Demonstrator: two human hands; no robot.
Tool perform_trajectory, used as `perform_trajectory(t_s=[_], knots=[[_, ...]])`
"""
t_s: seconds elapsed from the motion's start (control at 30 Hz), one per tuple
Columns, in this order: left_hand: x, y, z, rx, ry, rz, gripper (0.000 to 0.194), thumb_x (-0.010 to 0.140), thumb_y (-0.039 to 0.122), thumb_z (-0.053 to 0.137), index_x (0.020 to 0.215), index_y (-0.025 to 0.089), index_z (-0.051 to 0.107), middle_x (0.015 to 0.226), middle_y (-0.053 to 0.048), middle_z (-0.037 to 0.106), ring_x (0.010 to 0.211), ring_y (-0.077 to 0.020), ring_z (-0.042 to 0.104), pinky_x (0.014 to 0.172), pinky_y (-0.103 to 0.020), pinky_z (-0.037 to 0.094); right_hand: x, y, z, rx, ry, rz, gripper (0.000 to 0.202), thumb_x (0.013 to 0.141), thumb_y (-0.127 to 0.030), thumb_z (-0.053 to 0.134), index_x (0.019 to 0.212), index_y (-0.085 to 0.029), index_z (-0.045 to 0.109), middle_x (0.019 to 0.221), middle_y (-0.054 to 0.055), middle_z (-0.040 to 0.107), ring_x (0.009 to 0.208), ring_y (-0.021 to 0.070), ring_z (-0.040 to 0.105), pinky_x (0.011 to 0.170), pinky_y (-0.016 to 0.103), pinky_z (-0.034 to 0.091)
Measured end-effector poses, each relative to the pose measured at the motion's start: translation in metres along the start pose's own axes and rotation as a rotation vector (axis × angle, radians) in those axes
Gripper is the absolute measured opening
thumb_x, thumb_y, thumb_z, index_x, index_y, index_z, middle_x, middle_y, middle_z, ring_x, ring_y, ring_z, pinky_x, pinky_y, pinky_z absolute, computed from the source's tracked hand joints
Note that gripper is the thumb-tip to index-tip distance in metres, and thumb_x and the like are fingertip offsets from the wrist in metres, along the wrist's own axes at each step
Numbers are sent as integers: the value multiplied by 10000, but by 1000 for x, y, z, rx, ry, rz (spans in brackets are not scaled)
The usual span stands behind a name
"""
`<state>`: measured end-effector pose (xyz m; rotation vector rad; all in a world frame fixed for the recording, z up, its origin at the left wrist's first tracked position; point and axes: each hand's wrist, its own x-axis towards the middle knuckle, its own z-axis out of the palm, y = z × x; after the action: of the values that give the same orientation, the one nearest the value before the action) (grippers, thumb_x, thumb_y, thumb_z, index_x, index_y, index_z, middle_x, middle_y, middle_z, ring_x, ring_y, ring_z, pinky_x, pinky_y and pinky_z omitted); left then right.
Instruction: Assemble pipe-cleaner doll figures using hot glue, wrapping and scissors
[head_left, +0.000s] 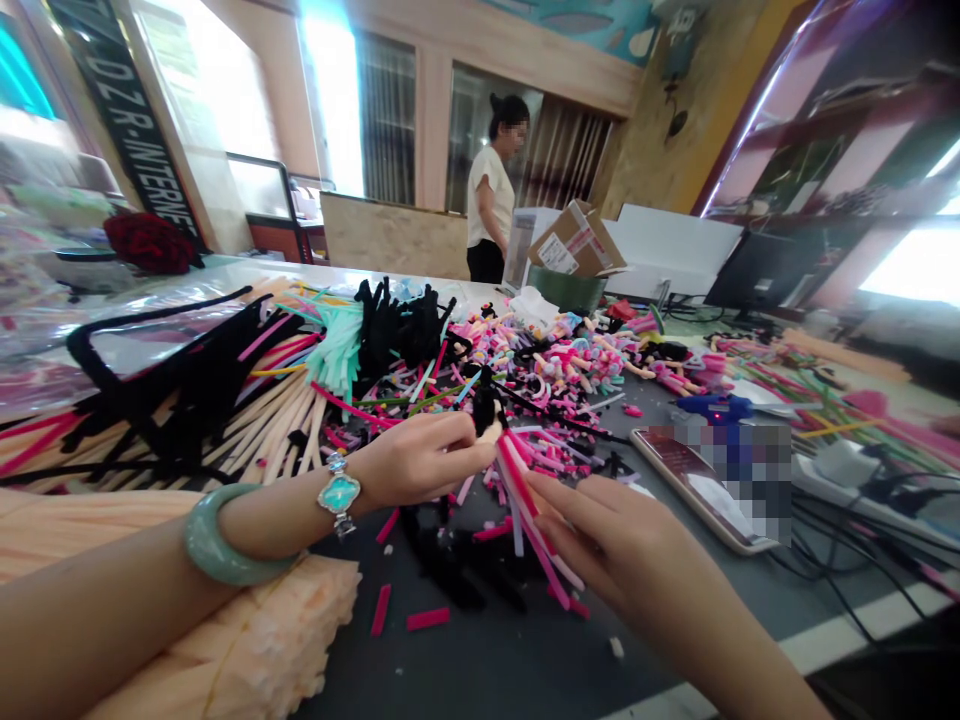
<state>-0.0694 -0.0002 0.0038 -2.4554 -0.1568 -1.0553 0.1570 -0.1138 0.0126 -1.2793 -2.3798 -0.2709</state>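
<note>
My left hand (427, 458), with a jade bangle and a turquoise-faced bracelet on its wrist, pinches a small figure (489, 405) with a black top near the middle of the view. From the figure hangs a skirt-like bunch of pink, white and lilac fuzzy strips (529, 515), slanting down to the right. The fingers of my right hand (600, 520) are closed on these strips from the right side. Short pink pieces (427, 619) lie on the dark table (420, 680) below.
Bundles of cream, black and mint stems (334, 345) lie at left, peach bundles (300, 620) nearer. Cut pieces (577, 355) are heaped behind. A phone (701, 485), blue glue gun (712, 408) and cables are at right. A person (491, 195) stands beyond the table near a cardboard box (577, 240).
</note>
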Motion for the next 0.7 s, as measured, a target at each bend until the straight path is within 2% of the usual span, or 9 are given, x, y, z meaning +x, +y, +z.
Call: perform_trajectory(t_s=[0.43,0.7], knots=[[0,1,-1,-12,-3,3,107,875,100,460,886,171,539,680,15,505,586,-76,464,546,-176,390,-1,2,4,-128,17,-63,315,937,-189,410,1190,-188,599,658,3,540,560,118,463,521,243,305],[0,1,0,-34,28,16,107,875,101,476,914,168,550,664,15,505,568,-73,443,528,-172,375,-4,-1,0,-130,-51,-37,358,903,-156,493,1251,-227,541,685,-12,539,584,126,492,522,251,295]])
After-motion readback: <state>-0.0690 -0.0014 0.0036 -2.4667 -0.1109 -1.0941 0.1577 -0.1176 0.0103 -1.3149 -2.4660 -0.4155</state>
